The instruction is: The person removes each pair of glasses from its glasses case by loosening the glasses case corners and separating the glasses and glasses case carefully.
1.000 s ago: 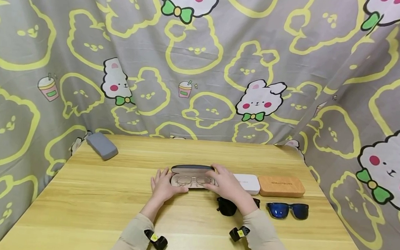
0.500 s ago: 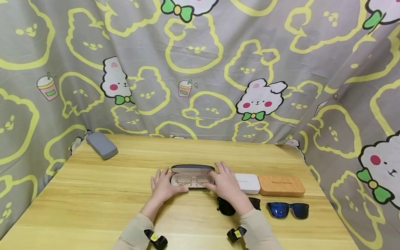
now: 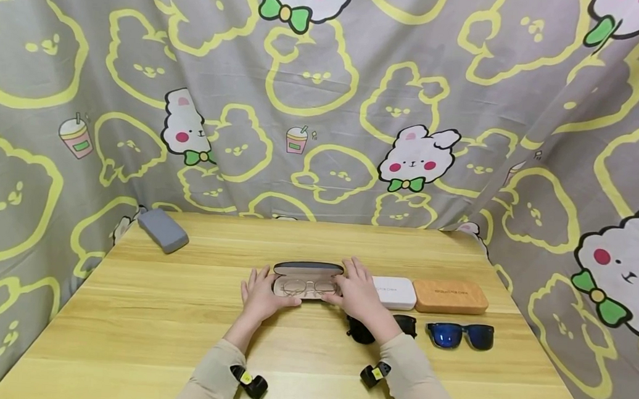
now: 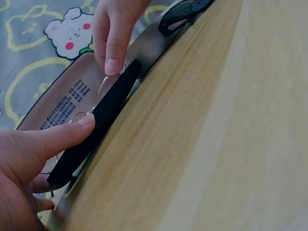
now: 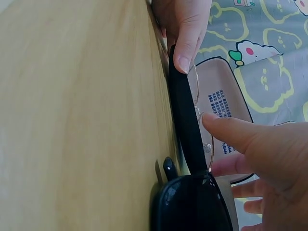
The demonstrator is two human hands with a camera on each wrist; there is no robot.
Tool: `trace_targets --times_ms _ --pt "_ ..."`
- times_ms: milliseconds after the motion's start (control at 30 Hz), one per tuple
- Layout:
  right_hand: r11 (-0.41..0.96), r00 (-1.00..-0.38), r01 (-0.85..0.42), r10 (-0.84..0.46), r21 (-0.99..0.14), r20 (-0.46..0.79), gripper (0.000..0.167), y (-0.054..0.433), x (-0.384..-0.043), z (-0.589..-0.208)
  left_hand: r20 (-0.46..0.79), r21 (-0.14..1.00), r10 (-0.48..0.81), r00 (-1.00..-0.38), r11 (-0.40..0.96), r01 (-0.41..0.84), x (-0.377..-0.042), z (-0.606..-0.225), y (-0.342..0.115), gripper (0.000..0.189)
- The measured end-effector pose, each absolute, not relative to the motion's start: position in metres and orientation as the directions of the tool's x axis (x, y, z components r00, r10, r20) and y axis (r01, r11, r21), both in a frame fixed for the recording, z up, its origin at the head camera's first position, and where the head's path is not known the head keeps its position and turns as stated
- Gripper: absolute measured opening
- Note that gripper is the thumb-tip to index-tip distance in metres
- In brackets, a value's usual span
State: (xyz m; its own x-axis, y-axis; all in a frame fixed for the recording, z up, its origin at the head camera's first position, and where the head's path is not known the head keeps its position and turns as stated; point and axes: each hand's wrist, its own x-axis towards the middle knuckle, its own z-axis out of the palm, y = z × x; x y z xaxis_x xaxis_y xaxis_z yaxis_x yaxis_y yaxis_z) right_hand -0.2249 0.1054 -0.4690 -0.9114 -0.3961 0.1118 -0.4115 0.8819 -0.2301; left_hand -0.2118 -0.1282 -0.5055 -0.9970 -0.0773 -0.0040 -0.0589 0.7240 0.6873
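An eyeglass case [image 3: 307, 271] with a dark shell and pale lining lies on the table with its lid raised. Thin wire-framed eyeglasses [image 3: 309, 288] rest inside. My left hand [image 3: 264, 296] grips the case's left end, its thumb over the front rim in the left wrist view. My right hand [image 3: 361, 292] is at the right end, thumb and index finger apart by the eyeglasses [image 5: 210, 144]; whether they touch the frame is unclear. Black sunglasses [image 3: 363, 329] lie under my right forearm, partly hidden by it.
To the right stand a white case [image 3: 399, 293] and an orange-brown case [image 3: 450, 297]. Blue-lensed sunglasses [image 3: 460, 337] lie in front of them. A grey-blue case [image 3: 163, 231] sits at the table's far left corner. Patterned curtain [image 3: 326, 101] hangs behind the table.
My right hand has drawn slightly back to the right, its fingers lifting from the case's raised lid side. My left hand, the case and the eyeglasses stay in place.
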Motion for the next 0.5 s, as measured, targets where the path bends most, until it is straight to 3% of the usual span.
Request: trace_targets --times_ms 333,500 --pt "0.874 -0.908 -0.419 -0.399 -0.247 0.129 0.043 0.1028 -0.2258 -0.4732 -0.006 0.685 -0.071 -0.997 0.726 -0.056 -0.2095 -0.5028 -0.1267 0.091" --pt "0.867 -0.901 -0.431 -0.401 -0.249 0.165 0.036 0.1009 -0.227 -0.4745 -0.001 0.686 -0.073 -0.997 0.726 -0.054 -0.2103 -0.5034 -0.1276 0.091"
